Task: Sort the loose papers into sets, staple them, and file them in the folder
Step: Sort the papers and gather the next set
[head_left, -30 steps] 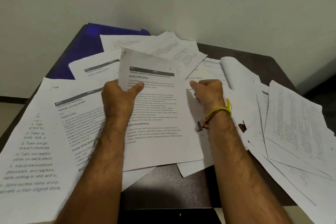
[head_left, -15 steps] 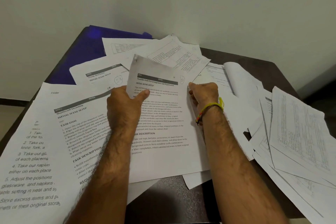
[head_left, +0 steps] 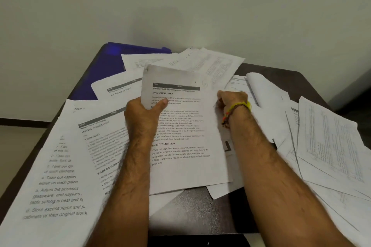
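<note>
Two hands hold one white printed sheet headed "Wardrobe Outfit" [head_left: 180, 136] above the table. The left hand [head_left: 143, 115] grips its left edge, thumb curled over the printed face and fingers hidden behind. The right hand [head_left: 232, 100] is at the sheet's right edge with its fingers curled; whether it pinches the edge or only rests there cannot be told. One yellow and orange thread band [head_left: 236, 109] circles the right wrist.

The held sheet is tilted up, its top corner lifted off the pile. Under and around it, loose white printed papers [head_left: 331, 146] are strewn over one dark brown table [head_left: 200, 212]: at least three overlapping sheets to the left, at least three behind, and a thicker fan to the right that cannot be counted. One dark blue folder [head_left: 104, 74] lies flat at the table's far left corner, partly covered by sheets.
</note>
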